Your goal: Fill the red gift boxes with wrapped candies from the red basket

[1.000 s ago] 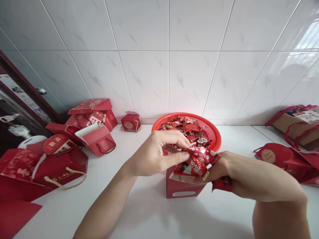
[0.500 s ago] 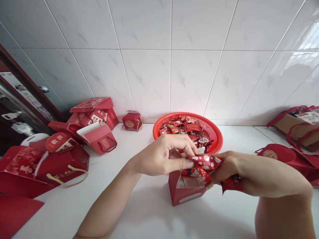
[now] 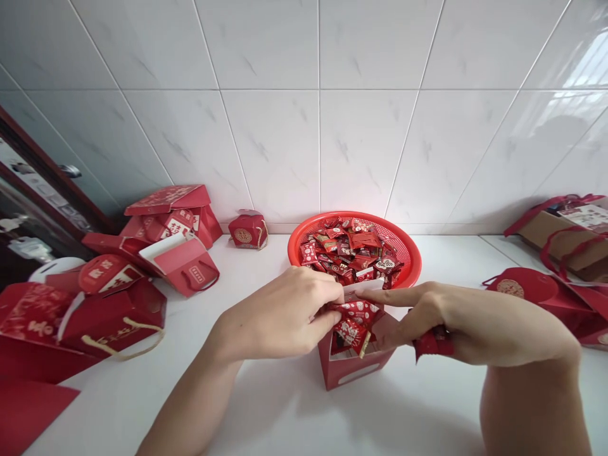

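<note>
A small red cardboard box [image 3: 357,372] stands with its top open on the white counter. Red wrapped candies [image 3: 355,329] with white print lie in its mouth. My left hand [image 3: 304,311] reaches in from the left, thumb and fingers pinched on these candies. From the right comes my right hand [image 3: 430,316], its index finger stretched to the box's far flap and its thumb by the near side. The curled fingers of that hand keep another dark red candy packet [image 3: 433,342] against the palm. Behind the box sits a red plastic basket [image 3: 412,256] heaped with wrapped candies.
Several red gift boxes [image 3: 118,316] with rope handles crowd the left. A small closed red box [image 3: 248,229] stands by the tiled wall [image 3: 266,139]. On the right are a red box [image 3: 527,291] and a brown carton [image 3: 553,237] with red ribbon.
Both hands have lowered to the box and moved slightly apart. The candies held between them are now down in the box's mouth. The right index finger has stretched out.
</note>
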Demonstrator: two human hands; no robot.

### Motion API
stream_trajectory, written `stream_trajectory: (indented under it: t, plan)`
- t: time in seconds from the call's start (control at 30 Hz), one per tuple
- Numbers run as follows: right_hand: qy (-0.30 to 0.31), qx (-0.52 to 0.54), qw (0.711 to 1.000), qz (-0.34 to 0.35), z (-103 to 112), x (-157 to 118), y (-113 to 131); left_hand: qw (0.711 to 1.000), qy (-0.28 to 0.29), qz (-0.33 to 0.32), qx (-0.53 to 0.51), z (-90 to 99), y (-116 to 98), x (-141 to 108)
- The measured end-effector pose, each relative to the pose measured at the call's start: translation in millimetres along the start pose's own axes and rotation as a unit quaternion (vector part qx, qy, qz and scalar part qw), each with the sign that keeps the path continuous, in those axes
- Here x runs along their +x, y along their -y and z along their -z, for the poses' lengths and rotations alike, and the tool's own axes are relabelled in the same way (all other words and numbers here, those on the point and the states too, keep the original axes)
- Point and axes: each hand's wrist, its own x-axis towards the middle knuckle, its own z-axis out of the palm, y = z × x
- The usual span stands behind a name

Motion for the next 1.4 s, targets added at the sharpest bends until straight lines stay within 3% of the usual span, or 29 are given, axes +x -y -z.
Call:
stream_trajectory:
  t: [0.43, 0.67, 0.87, 1.13, 1.4]
  plan:
    - [-0.001, 0.022, 1.000, 0.008, 0, 3, -2, 0.981, -0.030, 0.179, 0.063, -4.5, -12, -1]
    - [0.005, 0.023, 1.000, 0.012, -1, 7, 2, 0.980, 0.005, 0.165, 0.113, -0.1, -11, -4]
    - [0.029, 0.027, 0.999, -0.026, -1, 7, 2, 0.977, 0.028, 0.146, 0.155, -13.0, -24, 0]
    - [0.017, 0.024, 0.999, -0.032, -3, 5, 3, 0.991, 0.027, 0.086, 0.098, -21.5, -24, 4]
    - [0.024, 0.015, 0.999, -0.039, -3, 5, 1, 0.989, 0.045, 0.121, 0.068, -21.2, -18, 8]
